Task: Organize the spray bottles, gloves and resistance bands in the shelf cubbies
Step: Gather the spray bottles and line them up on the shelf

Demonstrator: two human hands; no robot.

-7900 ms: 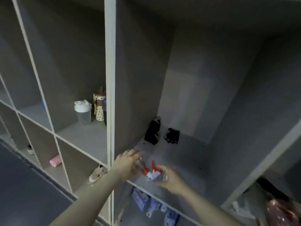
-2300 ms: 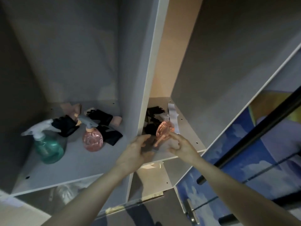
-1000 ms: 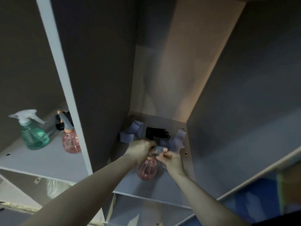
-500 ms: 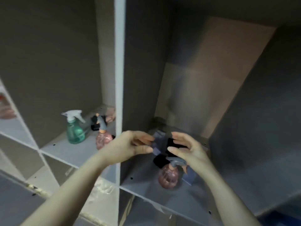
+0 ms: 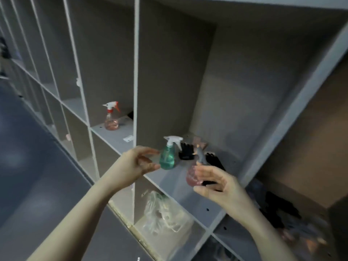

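Note:
A green spray bottle (image 5: 168, 156) with a white trigger stands upright in the middle cubby (image 5: 190, 191). Beside it, to the right, stands a pink spray bottle (image 5: 192, 177) with a grey trigger. Black gloves (image 5: 186, 152) lie behind the two bottles, and more black gloves (image 5: 214, 162) lie further right. My left hand (image 5: 136, 163) hovers just left of the green bottle, fingers loosely curled and empty. My right hand (image 5: 216, 184) is held open in front of the pink bottle and partly hides it. A third, clear-pink bottle (image 5: 111, 117) with a red-and-white trigger stands in the cubby to the left.
A white divider (image 5: 136, 91) separates the two cubbies. Below the middle cubby lies a clear plastic bag (image 5: 162, 211). Dark gloves (image 5: 278, 210) are piled in the cubby at the lower right. A small white label (image 5: 128, 138) lies on the left shelf.
The view has swung left from the right-hand cubby to the one with the green bottle. Both hands came away from the pink bottle they had set down there and now hover empty.

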